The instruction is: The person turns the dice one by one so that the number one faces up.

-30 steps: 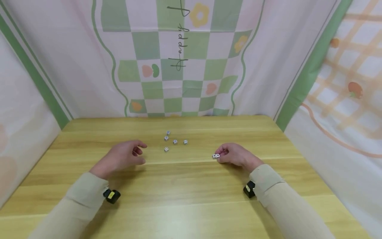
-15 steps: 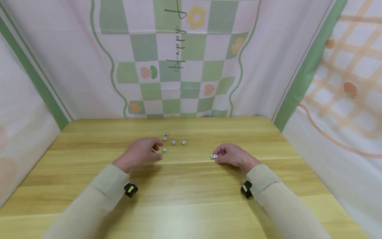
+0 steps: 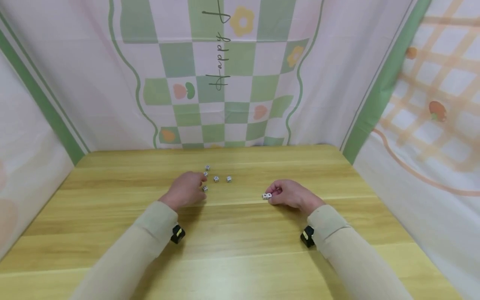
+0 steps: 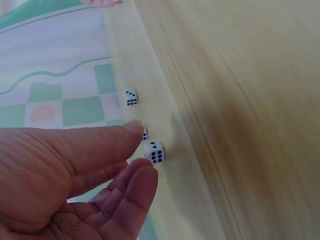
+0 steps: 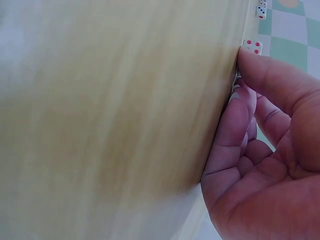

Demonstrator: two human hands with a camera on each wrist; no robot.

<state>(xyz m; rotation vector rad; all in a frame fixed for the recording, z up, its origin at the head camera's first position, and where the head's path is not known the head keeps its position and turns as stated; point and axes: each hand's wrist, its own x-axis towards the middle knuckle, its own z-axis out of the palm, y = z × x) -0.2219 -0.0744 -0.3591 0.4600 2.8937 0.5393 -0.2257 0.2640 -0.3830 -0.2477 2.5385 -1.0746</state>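
My left hand (image 3: 187,189) is around a white die (image 3: 205,188) on the table, its thumb and fingers parted. In the left wrist view that die (image 4: 155,152) sits just beyond the fingertips; whether they touch it is unclear. Two dice (image 3: 266,196) stand side by side at the fingertips of my right hand (image 3: 294,195), which pinches the nearer one. The right wrist view shows a red-dotted die face (image 5: 253,47) past the thumb tip; the fingers hide the rest.
Beyond the left fingertips lie more dice: one (image 3: 206,174) by the index finger, another (image 3: 207,167) behind it, and two farther right, a die (image 3: 216,179) and a die (image 3: 229,179). A patterned curtain (image 3: 210,112) hangs behind the wooden table (image 3: 240,246).
My left hand has moved right, from bare table up to the nearest loose die. The right hand stays at the pair of dice, and the whole view has shifted slightly.
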